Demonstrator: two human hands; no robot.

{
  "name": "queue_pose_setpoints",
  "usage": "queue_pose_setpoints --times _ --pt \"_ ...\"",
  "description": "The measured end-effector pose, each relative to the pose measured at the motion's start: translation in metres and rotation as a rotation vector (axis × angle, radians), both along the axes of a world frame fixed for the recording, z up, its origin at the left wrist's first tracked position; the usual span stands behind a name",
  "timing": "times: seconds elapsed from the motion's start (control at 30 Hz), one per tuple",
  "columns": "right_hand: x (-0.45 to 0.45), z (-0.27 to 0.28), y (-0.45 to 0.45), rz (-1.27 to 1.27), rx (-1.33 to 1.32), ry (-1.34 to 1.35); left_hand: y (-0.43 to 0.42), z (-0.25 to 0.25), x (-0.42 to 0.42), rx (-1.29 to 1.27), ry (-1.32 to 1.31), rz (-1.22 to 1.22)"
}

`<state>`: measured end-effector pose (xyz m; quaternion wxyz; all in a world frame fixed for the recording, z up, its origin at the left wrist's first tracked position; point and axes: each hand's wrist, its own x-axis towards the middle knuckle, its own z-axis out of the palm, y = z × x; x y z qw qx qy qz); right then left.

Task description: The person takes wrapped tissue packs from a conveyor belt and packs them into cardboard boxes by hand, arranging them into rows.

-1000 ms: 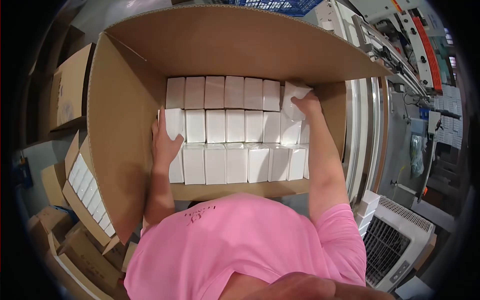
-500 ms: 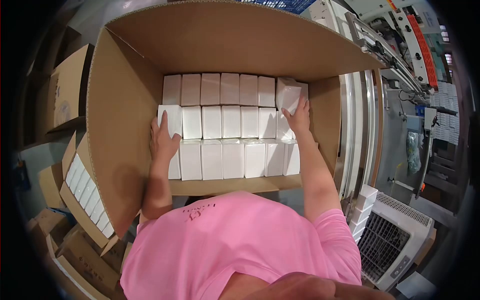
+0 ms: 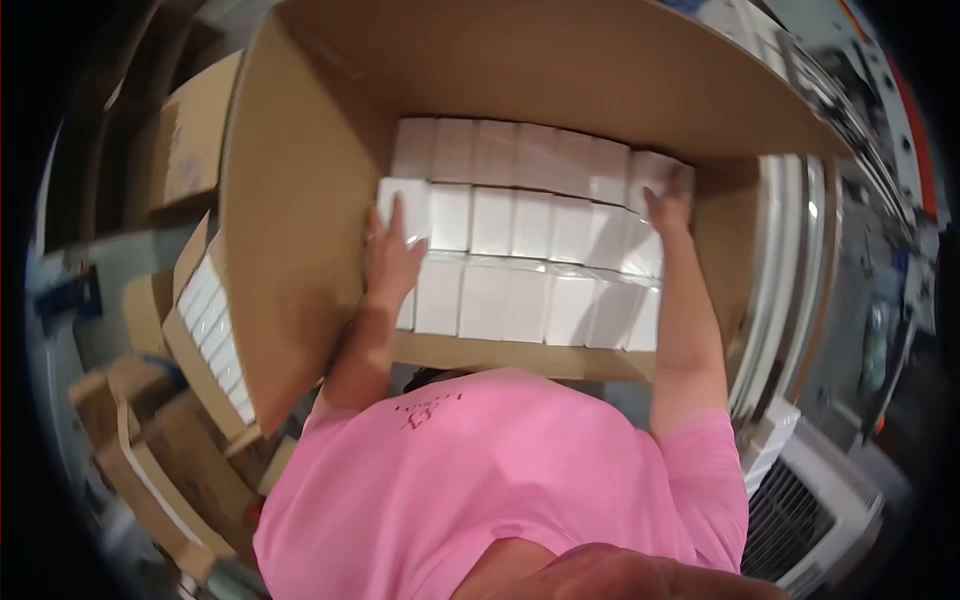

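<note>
A large open cardboard carton (image 3: 300,220) in front of me holds three rows of white boxes (image 3: 490,220) standing side by side. My left hand (image 3: 394,255) is at the left end of the middle row. Its fingers and thumb grip a white box (image 3: 410,205) that sits a little higher than its neighbours. At the far right corner, my right hand (image 3: 670,205) reaches over the back row. The thumb and fingers are around the last white box (image 3: 652,170) there, partly hiding it.
Left of the carton stands an opened cardboard box (image 3: 190,335) with white boxes (image 3: 215,335) inside. Other cardboard boxes (image 3: 190,450) lie at lower left. Metal rails (image 3: 790,260) run along the right side. A grey-white vented appliance (image 3: 815,500) stands at lower right.
The back-right box was tilted and raised; now it stands more in line with its row, my right hand still on it. My left hand stays on its box. The whole view has shifted and turned.
</note>
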<state>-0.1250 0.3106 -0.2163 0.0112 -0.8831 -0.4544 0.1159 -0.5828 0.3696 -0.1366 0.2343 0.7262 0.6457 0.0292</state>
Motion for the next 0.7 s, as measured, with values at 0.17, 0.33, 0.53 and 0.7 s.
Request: queue_pose_setpoints --times 0.17,0.33,0.53,0.7 --pt "-0.052 0.037 -0.020 -0.028 -0.128 0.161 0.003 0.014 0.011 -0.014 0.102 0.033" --pt "-0.086 0.125 -0.104 0.019 0.242 0.623 -0.003 0.001 0.005 0.147 0.263 -0.062" --pt "-0.098 0.219 -0.279 -0.347 0.651 0.912 0.003 0.023 0.042 0.367 0.457 -0.323" --pt "-0.115 0.237 -0.447 -0.839 0.893 0.629 -0.023 0.050 0.189 0.378 -0.261 -0.704"
